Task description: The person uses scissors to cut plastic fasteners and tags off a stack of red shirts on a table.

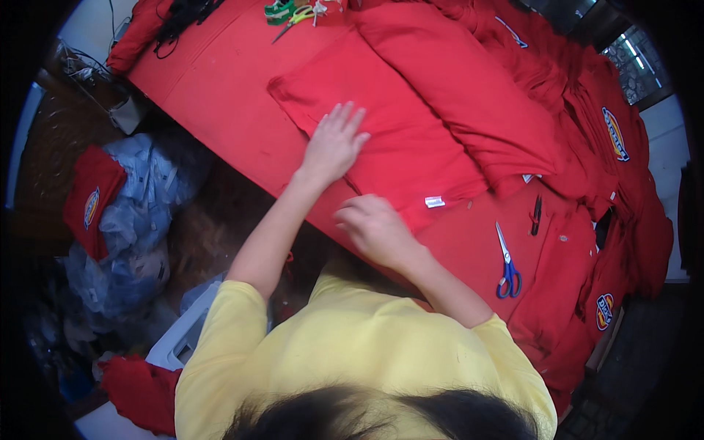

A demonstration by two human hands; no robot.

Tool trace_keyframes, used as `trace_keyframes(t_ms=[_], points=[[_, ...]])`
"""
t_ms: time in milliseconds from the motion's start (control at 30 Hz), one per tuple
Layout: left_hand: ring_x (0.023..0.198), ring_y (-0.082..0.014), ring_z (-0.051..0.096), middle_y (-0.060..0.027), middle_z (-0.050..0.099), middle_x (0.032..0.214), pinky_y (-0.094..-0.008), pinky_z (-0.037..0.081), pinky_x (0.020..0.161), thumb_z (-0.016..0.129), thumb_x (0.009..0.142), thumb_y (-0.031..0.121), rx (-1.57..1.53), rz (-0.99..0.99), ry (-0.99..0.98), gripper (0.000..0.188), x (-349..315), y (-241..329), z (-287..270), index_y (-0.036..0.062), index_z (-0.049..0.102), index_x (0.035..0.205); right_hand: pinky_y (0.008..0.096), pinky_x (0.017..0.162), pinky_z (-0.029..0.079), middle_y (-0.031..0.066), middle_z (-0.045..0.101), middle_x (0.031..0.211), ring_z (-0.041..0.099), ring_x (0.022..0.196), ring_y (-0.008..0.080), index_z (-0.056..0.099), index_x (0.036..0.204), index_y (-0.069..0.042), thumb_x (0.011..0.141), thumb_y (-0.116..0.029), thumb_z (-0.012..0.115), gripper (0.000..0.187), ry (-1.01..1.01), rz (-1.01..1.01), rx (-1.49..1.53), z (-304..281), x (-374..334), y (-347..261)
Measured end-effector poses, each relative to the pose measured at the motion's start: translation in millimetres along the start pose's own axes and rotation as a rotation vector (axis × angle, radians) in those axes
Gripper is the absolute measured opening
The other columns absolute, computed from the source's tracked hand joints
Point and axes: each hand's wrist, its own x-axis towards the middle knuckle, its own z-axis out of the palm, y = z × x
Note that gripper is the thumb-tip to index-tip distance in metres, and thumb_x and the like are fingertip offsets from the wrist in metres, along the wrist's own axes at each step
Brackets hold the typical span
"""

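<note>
A red garment (396, 110), apparently a shirt, lies spread and partly folded on the red table, a small white label (435, 202) at its near edge. My left hand (337, 143) rests flat on the cloth by its left edge, fingers stretched out. Lower down, my right hand (374, 227) is over the garment's near corner at the table edge, its fingers loosely bent and apart, slightly blurred. I see nothing held in it. To the right on the table lie blue-handled scissors (507, 268) and small dark thread snips (537, 215).
Red garments with patches (609, 132) pile up along the right side. Yellow-handled scissors (297, 20) and a green object (279, 10) lie at the far edge. Left of the table, clear plastic bags (147, 213) stand below a red cloth (94, 198), near a white plastic chair (180, 337).
</note>
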Motion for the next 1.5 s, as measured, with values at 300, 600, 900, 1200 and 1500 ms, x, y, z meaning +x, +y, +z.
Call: trace_keyframes(t_ms=[300, 600, 900, 1200, 1500], points=[[0.143, -0.0241, 0.007, -0.0011, 0.009, 0.155, -0.0615, 0.004, 0.109, 0.028, 0.089, 0.065, 0.347, -0.780, -0.230, 0.074, -14.2, -146.8, -22.5, 0.0222, 0.015, 0.148, 0.0429, 0.094, 0.041, 0.0103, 0.058, 0.117, 0.050, 0.111, 0.0300, 0.064, 0.108, -0.007, 0.077, -0.002, 0.059, 0.032, -0.083, 0.105, -0.098, -36.9, -115.7, 44.4], [0.140, -0.0237, 0.019, -0.0014, 0.025, 0.151, -0.0568, 0.012, 0.110, 0.031, 0.097, 0.041, 0.373, -0.812, -0.040, 0.051, -39.4, -180.0, -21.2, 0.0199, 0.030, 0.144, 0.0373, 0.083, 0.047, 0.0164, 0.062, 0.098, 0.061, 0.093, 0.0311, 0.058, 0.097, 0.000, 0.084, 0.003, 0.047, 0.018, 0.657, 0.282, 0.036, -207.7, 33.8, 152.1], [0.130, -0.0325, 0.035, -0.0105, 0.040, 0.140, -0.0532, 0.027, 0.105, 0.049, 0.091, 0.023, 0.460, -0.701, 0.079, 0.041, -32.2, -176.5, -13.8, 0.0136, 0.049, 0.131, 0.0448, 0.081, 0.046, 0.0232, 0.063, 0.093, 0.060, 0.094, 0.0384, 0.059, 0.097, -0.002, 0.086, -0.023, 0.056, 0.024, 0.519, 0.942, -0.403, -255.9, -85.7, 268.1], [0.094, -0.0217, 0.062, -0.0159, 0.061, 0.106, -0.0315, 0.052, 0.079, 0.060, 0.090, 0.023, -1.390, -0.773, -0.322, 0.048, 115.7, 96.3, 67.2, -0.0063, 0.046, 0.125, 0.0414, 0.101, 0.037, 0.0248, 0.050, 0.126, 0.045, 0.121, 0.0348, 0.044, 0.131, 0.004, 0.072, -0.065, 0.060, 0.092, 0.309, 1.012, -0.558, -243.4, -53.9, 245.1], [0.107, -0.0350, 0.057, -0.0227, 0.057, 0.115, -0.0352, 0.046, 0.090, 0.063, 0.086, 0.022, -0.879, -0.344, -0.077, 0.051, 84.8, 94.5, 66.1, -0.0023, 0.042, 0.126, 0.0400, 0.101, 0.036, 0.0238, 0.052, 0.126, 0.046, 0.122, 0.0342, 0.046, 0.129, 0.004, 0.068, -0.057, 0.069, 0.089, -0.106, 0.856, -0.320, -230.6, -42.7, 200.5]])
